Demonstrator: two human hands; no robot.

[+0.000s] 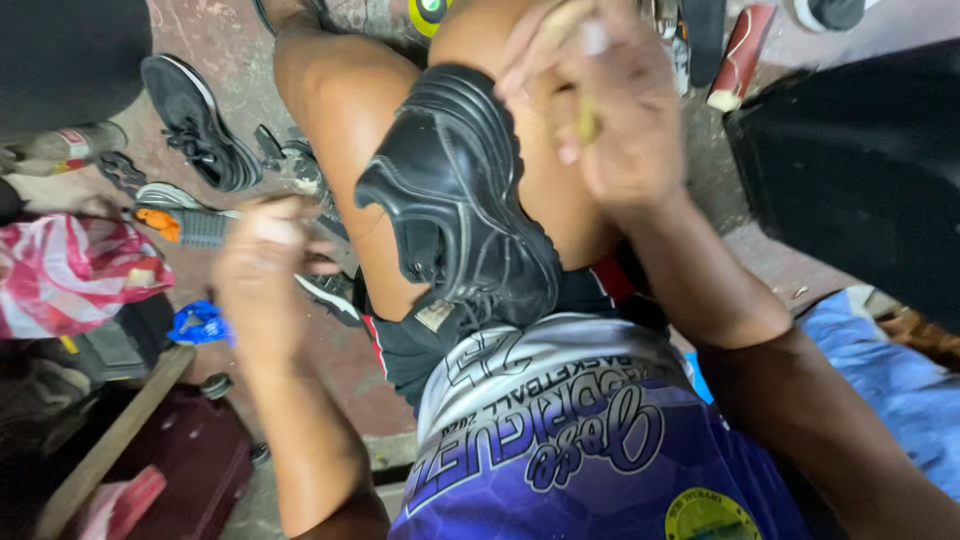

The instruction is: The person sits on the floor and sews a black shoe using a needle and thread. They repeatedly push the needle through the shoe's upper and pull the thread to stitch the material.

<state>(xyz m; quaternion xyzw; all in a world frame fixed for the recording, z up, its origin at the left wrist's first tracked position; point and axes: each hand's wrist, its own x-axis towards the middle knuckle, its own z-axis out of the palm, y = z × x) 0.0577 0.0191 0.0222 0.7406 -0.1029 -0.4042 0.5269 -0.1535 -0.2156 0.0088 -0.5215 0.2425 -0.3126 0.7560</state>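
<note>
A worn black leather shoe (455, 195) lies wedged between my bare thighs, sole side turned away, toe pointing up and heel toward my lap. My right hand (610, 115) is at the shoe's upper right edge, fingers closed around a thin yellowish tool (586, 122). My left hand (265, 265) hangs to the left of the shoe, apart from it, curled into a fist and blurred; nothing shows in it. A blue and white printed jersey (570, 440) fills the bottom of the view.
On the floor at left lie a black sneaker (195, 120), an orange-and-grey tool (185, 228), a blue scrap (200, 322) and a pink striped bag (70, 270). A wooden stick (110, 440) leans lower left. A black box (860, 170) stands right, with a red tube (742, 55) above it.
</note>
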